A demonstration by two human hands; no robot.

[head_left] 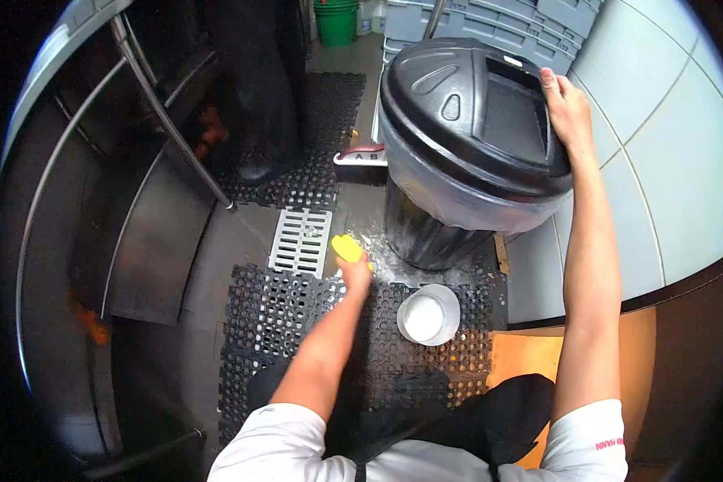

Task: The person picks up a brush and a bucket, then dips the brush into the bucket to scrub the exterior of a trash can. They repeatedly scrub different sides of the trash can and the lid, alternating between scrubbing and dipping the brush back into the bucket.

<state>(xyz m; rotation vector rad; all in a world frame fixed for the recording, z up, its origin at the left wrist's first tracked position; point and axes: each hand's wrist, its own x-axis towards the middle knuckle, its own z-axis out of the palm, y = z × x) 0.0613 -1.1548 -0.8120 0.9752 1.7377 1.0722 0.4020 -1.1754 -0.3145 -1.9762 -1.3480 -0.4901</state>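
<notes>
My left hand (355, 274) is closed around a yellow scrubber (347, 248), held low over the wet, sudsy floor beside the drain grate (300, 241). Parts of the scrubber are hidden by my fingers. On the right, my right hand (569, 112) grips the edge of the black bin lid (438, 100), thumb up on top near the lid's opening. The lid sits on a large black bin (426, 229) with a clear plastic liner (450, 201) folded over its rim. The bin tilts in this view. Between my arms a clear tub (453, 323) with white liquid stands on the mat.
Black perforated rubber mats (257, 321) cover parts of the floor. A broom head (361, 165) rests left of the bin. Grey crates (498, 28) are stacked behind it, and green buckets (335, 22) stand further back. Another person's dark-clothed legs (261, 80) are at upper left. A tiled wall (643, 161) borders the right.
</notes>
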